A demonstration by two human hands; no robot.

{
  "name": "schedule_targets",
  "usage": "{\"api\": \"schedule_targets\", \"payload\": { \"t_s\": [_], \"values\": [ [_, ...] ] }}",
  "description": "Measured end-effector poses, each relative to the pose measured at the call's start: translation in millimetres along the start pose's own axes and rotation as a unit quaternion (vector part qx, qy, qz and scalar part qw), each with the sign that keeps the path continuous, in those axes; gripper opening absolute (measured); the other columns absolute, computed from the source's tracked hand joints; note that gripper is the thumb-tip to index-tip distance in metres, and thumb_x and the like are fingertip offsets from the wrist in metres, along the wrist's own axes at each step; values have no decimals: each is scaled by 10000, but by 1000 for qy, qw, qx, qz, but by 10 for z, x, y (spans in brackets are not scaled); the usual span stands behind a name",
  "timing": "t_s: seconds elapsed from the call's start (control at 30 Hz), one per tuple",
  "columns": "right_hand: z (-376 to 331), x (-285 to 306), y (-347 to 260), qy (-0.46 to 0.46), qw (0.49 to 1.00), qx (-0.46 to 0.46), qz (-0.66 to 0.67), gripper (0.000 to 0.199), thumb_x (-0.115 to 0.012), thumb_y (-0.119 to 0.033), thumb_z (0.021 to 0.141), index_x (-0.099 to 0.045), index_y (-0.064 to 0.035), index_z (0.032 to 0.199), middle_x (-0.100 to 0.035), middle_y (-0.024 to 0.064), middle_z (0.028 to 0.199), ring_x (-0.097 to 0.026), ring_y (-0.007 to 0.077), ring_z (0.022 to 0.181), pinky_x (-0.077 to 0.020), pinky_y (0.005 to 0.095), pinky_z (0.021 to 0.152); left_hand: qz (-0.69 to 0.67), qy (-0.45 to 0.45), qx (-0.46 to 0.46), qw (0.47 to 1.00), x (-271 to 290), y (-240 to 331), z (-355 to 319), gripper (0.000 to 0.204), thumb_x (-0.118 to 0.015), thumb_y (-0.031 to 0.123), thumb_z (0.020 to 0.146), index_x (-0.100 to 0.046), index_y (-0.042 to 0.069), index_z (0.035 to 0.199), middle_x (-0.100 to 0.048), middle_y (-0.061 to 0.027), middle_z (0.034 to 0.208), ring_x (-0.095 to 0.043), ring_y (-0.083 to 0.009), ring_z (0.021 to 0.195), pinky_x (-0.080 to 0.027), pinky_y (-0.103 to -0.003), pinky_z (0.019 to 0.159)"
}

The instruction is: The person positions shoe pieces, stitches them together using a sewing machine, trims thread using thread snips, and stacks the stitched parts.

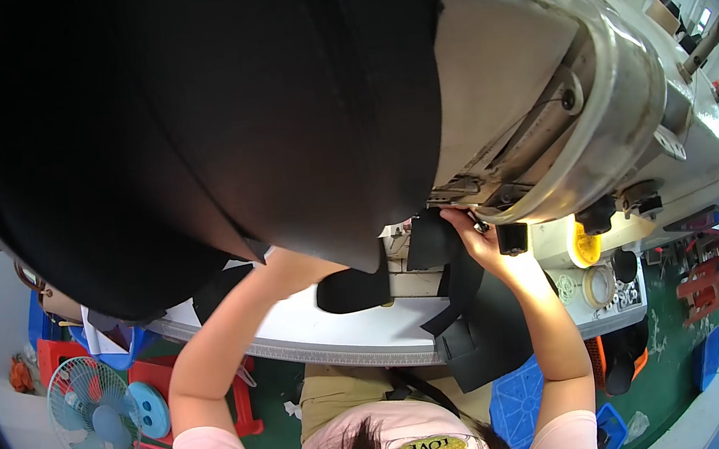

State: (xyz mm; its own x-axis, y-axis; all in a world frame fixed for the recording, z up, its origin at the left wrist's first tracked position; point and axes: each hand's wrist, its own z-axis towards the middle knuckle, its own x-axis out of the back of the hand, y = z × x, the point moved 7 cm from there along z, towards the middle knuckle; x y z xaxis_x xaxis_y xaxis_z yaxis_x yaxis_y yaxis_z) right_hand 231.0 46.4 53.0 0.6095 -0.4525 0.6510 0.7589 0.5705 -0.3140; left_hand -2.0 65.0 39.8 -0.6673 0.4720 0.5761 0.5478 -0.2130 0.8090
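A sewing machine [541,94] with a pale, worn head fills the upper right. Under it, black pieces of sheet material lie on the white tabletop; one small black piece [431,241] stands at the needle area. My right hand [476,237] is closed at that piece's right edge, its fingertips partly hidden beneath the machine head. A larger black piece [490,334] hangs over the table's front edge beside my right forearm. To the left, my left hand [292,270] reaches in near a rounded black piece [354,290]; its fingers are hidden behind a large black curved surface [276,127].
That black surface blocks the upper left. A ruler-like strip [330,352] edges the white table. On the floor at left stand a fan [96,418] and red stools. Rolls of tape [599,285] sit on the table's right end; blue baskets [518,402] lie below.
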Motion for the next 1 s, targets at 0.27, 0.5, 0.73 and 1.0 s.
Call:
{"api": "schedule_targets", "payload": {
  "t_s": [0.27, 0.5, 0.73, 1.0],
  "values": [
    [-209, -114, 275, -6, 999, -32, 27, 284, -747, -226, 843, -688, -90, 1086, -715, 40, 1041, -673, 201, 991, -515, 344, 864, -32, 90, -73, 993, -193, 312, 539, 447, -732, 319, 818, -651, 8, 1129, -660, -138, 1075, -588, -273, 1035, -410, -362, 994],
    [-241, -277, 406, -51, 994, -61, -80, 322, -724, -246, 862, -661, -107, 1146, -692, 50, 1121, -649, 225, 1051, -502, 359, 908, 29, 103, -90, 990, -142, 126, 583, 443, -733, 303, 809, -649, 14, 1133, -647, -138, 1100, -576, -289, 1056, -398, -380, 1004],
    [-267, -379, 462, -139, 976, -72, -150, 384, -638, -325, 918, -603, -134, 1249, -632, 38, 1251, -573, 238, 1178, -441, 380, 999, 65, 121, -110, 984, -134, 95, 641, 439, -734, 286, 800, -646, 20, 1138, -633, -139, 1125, -563, -305, 1077, -386, -398, 1013],
    [-392, -453, 616, -132, 985, -93, -52, 364, -588, -309, 950, -585, -151, 1279, -606, 32, 1294, -546, 228, 1219, -414, 379, 1032, 99, 142, -134, 976, -130, 52, 677, 437, -735, 268, 789, -643, 27, 1142, -618, -140, 1154, -550, -323, 1100, -372, -418, 1024]
  ]
}}
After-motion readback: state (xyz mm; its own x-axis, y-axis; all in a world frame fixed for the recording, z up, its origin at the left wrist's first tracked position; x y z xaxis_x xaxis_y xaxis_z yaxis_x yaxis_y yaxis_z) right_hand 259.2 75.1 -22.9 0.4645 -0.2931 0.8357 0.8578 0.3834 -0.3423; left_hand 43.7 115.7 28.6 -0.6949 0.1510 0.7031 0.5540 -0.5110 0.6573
